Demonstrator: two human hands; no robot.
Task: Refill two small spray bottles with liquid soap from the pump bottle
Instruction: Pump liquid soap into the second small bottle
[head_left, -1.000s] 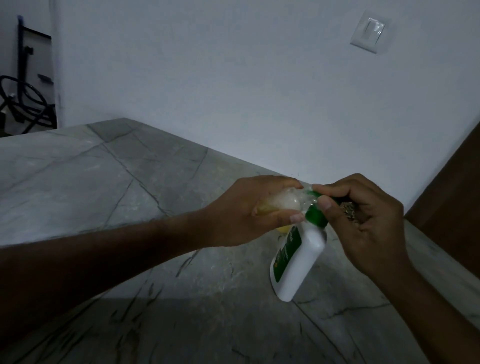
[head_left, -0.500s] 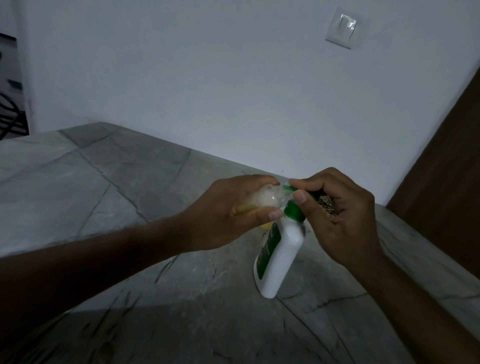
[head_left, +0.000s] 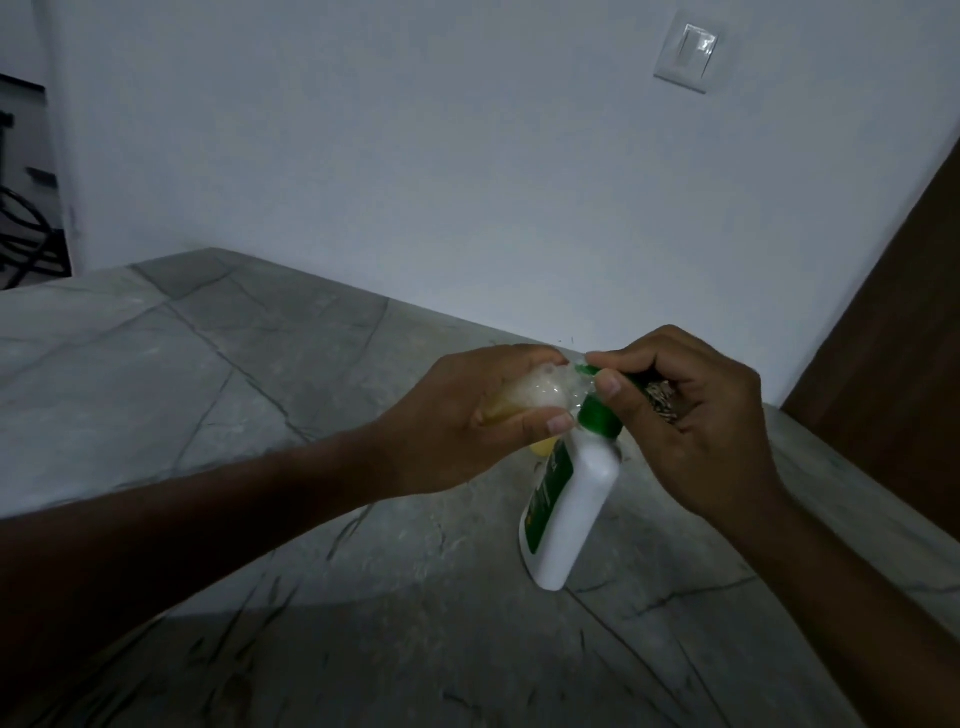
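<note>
- Left hand (head_left: 457, 415) grips small clear bottle (head_left: 540, 392), foamy yellow liquid inside, mouth at pump nozzle.
- Right hand (head_left: 696, 415) curled over green pump (head_left: 600, 413).
- Pump bottle (head_left: 571, 514), white, stands tilted on grey counter (head_left: 208, 374).

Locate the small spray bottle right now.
Head view, centre: the small spray bottle is gripped in the left hand, its mouth held against the green pump head of the white pump bottle, which the right hand grips.
</note>
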